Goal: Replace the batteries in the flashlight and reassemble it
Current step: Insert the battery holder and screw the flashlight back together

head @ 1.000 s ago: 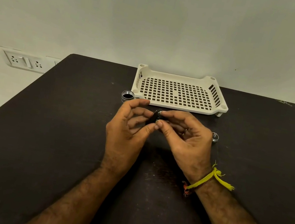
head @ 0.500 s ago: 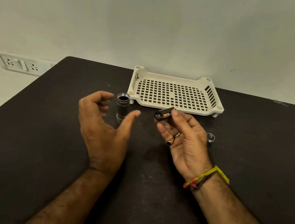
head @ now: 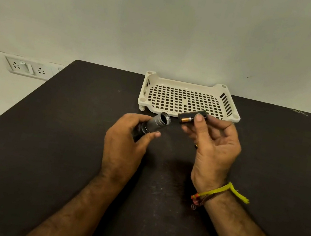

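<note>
left hand (head: 125,143): closed around the flashlight body (head: 154,125), thumb on the near side, fingers wrapped behind. Lifted clear of the table (head: 41,149).
flashlight body: tilted, open end up and toward the right hand. Likely angled so the bore faces the part that goes in. Dark inside; cannot tell if anything is in it.
right hand (head: 212,146): pinching the battery holder (head: 192,118) between thumb on top and fingertips below, other fingers loosely curled. Light grip at the far half, which leaves the near end free to lead into the tube.
battery holder: black carrier, one copper-and-black cell visible in a slot. Lies roughly level, its left end aimed at the tube mouth. Close to it but not touching, slightly higher.
gap: the two parts are near, not yet lined up on one axis. Judgement: insertion step is about to start.
tray (head: 189,103): white perforated plastic, at the far edge of the table, just behind the hands. Nothing seen in it; probably a parts bin for the job.
cap: not visible here, possibly hidden behind the right hand.
progress: judgement, mid-to-late. Cells look seated in the carrier; carrier and cap not yet fitted.
risk: carrier entering skewed or the wrong way round. Polarity marks too small to read.
</note>
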